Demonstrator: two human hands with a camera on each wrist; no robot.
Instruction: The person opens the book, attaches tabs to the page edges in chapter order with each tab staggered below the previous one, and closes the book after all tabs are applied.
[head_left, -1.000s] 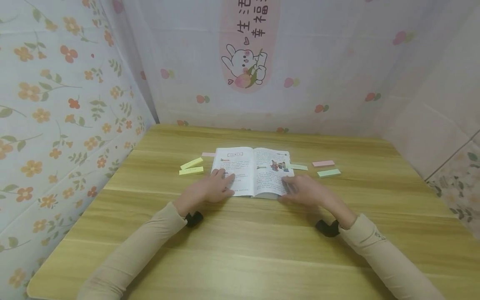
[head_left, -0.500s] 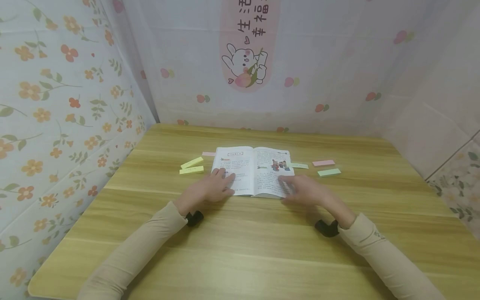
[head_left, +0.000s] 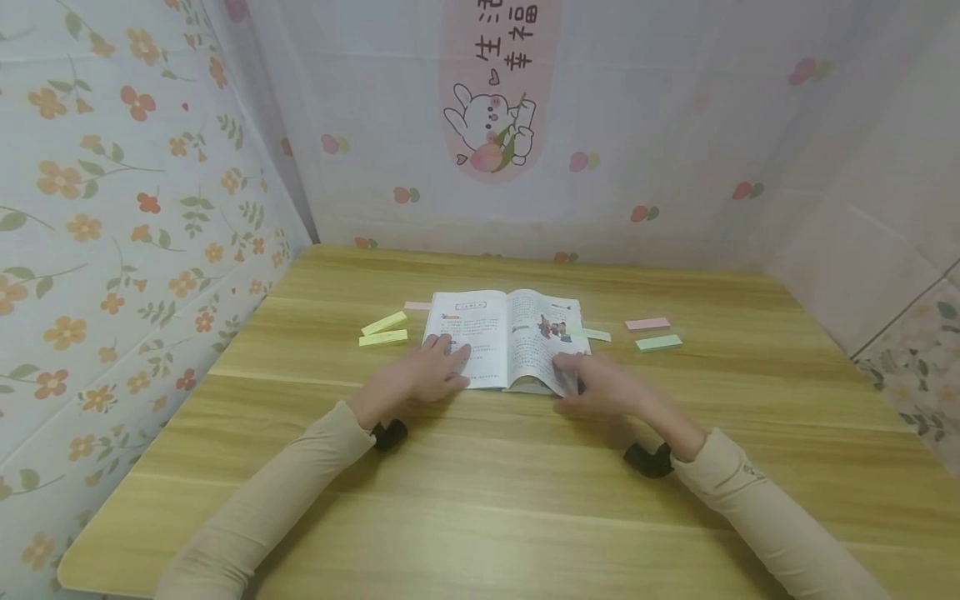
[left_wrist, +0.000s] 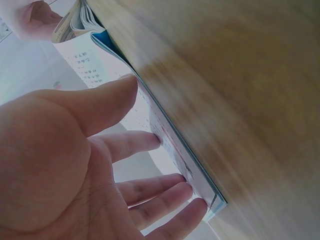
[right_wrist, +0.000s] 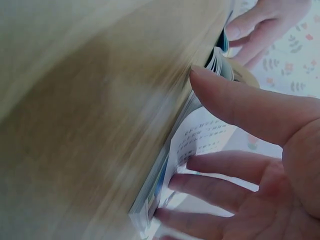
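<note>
An open book [head_left: 468, 327] with printed text lies on the table, its right page [head_left: 527, 337] bulging up near the spine. On the left page rests my left hand [head_left: 432, 372], fingers spread and nearly straight; its thumb lies near the lower edge in the left wrist view. My right hand [head_left: 609, 385] touches the lower outer part of the right page, extended fingers on the paper [right_wrist: 202, 132] and thumb apart by the bottom edge. A green sticky tab [head_left: 592, 334] juts from the right side, and a pink tab [head_left: 417, 306] from the left.
Two yellow sticky-note pads [head_left: 383, 338] lie left of the book. To its right are a pink pad [head_left: 647, 324] and a green pad [head_left: 658, 342]. Patterned cloth [head_left: 375, 150] hangs behind the wooden table [head_left: 480, 500] and along its left side.
My right hand has shifted slightly left, and the right page now arches higher at the spine. Its green tab has tilted and moved a little left. The left hand stays in place.
</note>
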